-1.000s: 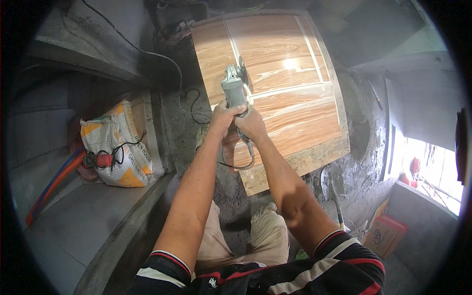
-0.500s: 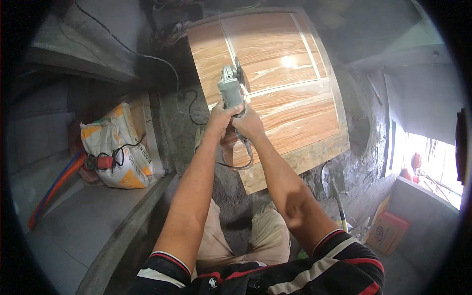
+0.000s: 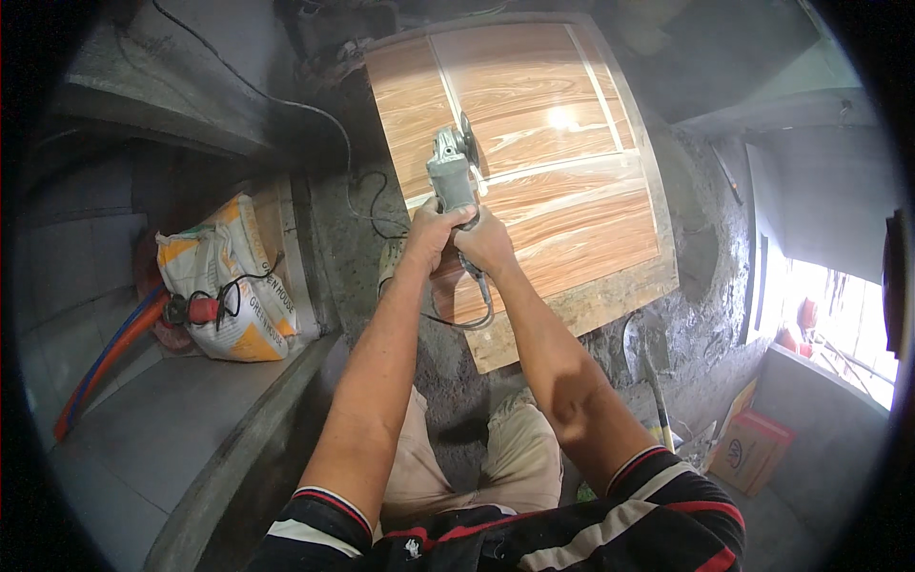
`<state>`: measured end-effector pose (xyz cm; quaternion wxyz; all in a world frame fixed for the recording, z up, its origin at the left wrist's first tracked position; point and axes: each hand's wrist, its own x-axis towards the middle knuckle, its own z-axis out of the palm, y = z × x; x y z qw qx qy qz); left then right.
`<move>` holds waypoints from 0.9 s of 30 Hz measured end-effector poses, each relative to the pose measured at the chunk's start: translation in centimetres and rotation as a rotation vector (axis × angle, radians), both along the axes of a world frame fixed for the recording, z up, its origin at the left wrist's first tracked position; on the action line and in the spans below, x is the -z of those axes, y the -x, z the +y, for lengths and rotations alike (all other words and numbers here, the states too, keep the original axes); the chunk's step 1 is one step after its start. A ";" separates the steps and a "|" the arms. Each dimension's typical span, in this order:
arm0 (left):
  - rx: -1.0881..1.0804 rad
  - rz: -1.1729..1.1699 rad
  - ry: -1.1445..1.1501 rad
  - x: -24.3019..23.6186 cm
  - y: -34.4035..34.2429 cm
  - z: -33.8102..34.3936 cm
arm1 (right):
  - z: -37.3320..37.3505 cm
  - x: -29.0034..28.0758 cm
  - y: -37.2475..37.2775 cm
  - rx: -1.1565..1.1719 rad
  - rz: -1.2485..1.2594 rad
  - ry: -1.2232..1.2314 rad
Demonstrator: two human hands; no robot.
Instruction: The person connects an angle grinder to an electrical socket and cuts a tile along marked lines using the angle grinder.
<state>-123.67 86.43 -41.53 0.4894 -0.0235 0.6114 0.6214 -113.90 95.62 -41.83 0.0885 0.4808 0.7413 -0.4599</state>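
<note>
Both of my hands are wrapped round the body of a dusty grey angle grinder (image 3: 450, 176). My left hand (image 3: 432, 232) closes on its left side, and my right hand (image 3: 484, 240) grips the rear part. The dark disc (image 3: 469, 138) stands on edge at the right of the grinder's head, over a wood-grain panel (image 3: 572, 224). Pale straight bands cross this panel, and the disc is close to where two of them meet. Whether the disc touches the surface cannot be made out. A power cord (image 3: 489, 310) loops down from the grinder below my right hand.
Under the panel lies a larger worn board (image 3: 519, 345) on rough grey ground. At left, a white and yellow sack (image 3: 243, 300) bears a red power tool (image 3: 202, 310), beside an orange hose (image 3: 105, 367). A long cable (image 3: 329, 124) runs behind. A cardboard box (image 3: 751, 453) sits at lower right.
The grinder has shifted very slightly to the right, with both hands still round it. The panel stays in the same place.
</note>
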 end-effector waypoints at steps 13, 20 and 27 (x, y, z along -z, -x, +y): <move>0.037 0.011 0.007 0.4 -0.6 -0.5 | -0.4 0.0 -1.0 0.013 0.053 0.039; 0.028 -0.019 -0.009 0.5 -0.5 -0.6 | -0.5 -0.5 -0.8 0.015 0.079 0.042; 0.022 0.017 -0.027 0.0 -1.2 -0.6 | -0.6 -0.4 -1.5 0.002 0.094 0.025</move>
